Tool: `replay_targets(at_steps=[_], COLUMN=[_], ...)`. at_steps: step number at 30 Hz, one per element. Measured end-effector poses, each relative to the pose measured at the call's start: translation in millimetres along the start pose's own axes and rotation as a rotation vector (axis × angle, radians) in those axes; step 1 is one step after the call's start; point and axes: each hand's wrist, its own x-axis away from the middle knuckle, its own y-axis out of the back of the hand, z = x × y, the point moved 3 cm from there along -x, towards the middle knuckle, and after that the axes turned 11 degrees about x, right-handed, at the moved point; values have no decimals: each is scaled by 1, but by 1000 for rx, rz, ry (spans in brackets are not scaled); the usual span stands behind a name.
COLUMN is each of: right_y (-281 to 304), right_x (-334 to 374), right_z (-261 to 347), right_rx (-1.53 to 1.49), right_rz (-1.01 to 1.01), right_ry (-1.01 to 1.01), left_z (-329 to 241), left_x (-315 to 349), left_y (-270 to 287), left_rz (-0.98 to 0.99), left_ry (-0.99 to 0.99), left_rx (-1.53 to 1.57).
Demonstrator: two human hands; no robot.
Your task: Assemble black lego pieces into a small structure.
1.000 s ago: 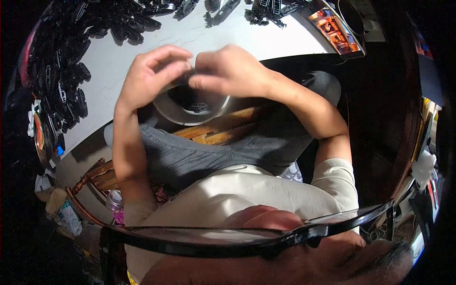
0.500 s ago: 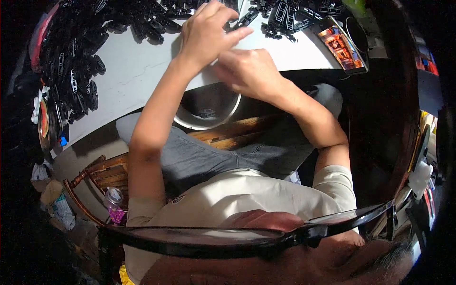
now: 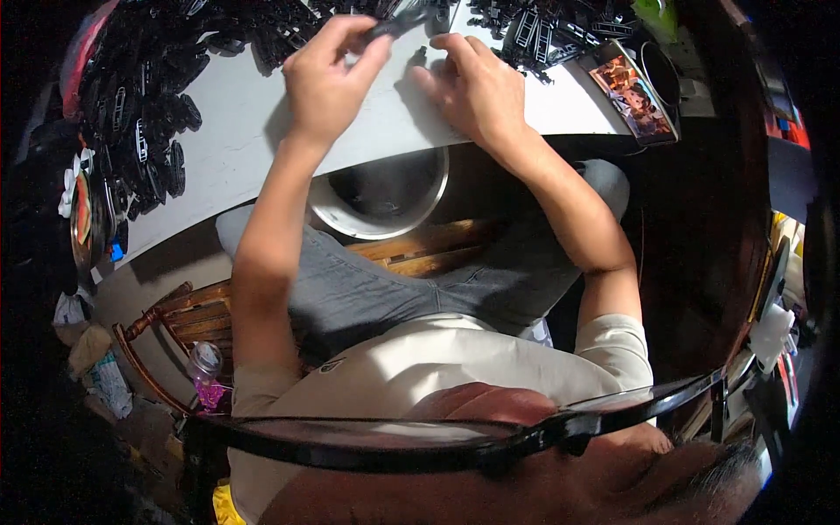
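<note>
My left hand [image 3: 328, 83] is raised over the white table [image 3: 229, 131], thumb and fingers pinching a long black plastic part [image 3: 395, 26]. That part is smeared by motion, so its exact shape is unclear. To its right, my right hand [image 3: 481, 92] hovers with thumb and forefinger apart and nothing visible between them. A small black piece [image 3: 420, 55] lies near its fingertips. Heaps of similar black plastic parts [image 3: 144, 114] cover the table's left side, and more parts [image 3: 535, 35] lie at the far right.
A phone [image 3: 632, 98] with a lit screen leans at the table's right edge. Below the front edge, between my knees, sits a round pale-rimmed basin [image 3: 382, 234] with dark contents. A wooden chair [image 3: 166, 311] and a clear jar [image 3: 206, 360] are at the lower left.
My hands have moved apart, the left one leftward and slightly nearer with the black part, the right one up and rightward. The basin is less covered. The phone's picture differs.
</note>
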Motion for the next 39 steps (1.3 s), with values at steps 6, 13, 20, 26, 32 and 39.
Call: replay_targets(at_steps=[6, 13, 20, 26, 32, 39], right_y=[-4, 3, 3, 8, 10, 6], right_x=[-7, -9, -5, -1, 2, 3], right_z=[0, -16, -24, -15, -19, -16], right_rx=[76, 75, 84, 156, 228, 232], right_rz=[84, 128, 39, 28, 29, -28], right_ry=[154, 162, 46, 98, 70, 60], left_z=[20, 16, 14, 19, 23, 16], left_x=[22, 27, 32, 30, 30, 31], left_y=[22, 19, 9, 3, 2, 1], left_rz=[18, 52, 114, 99, 132, 138], left_ry=[247, 335, 350, 361, 371, 401], left_rx=[296, 335, 179, 262, 234, 168])
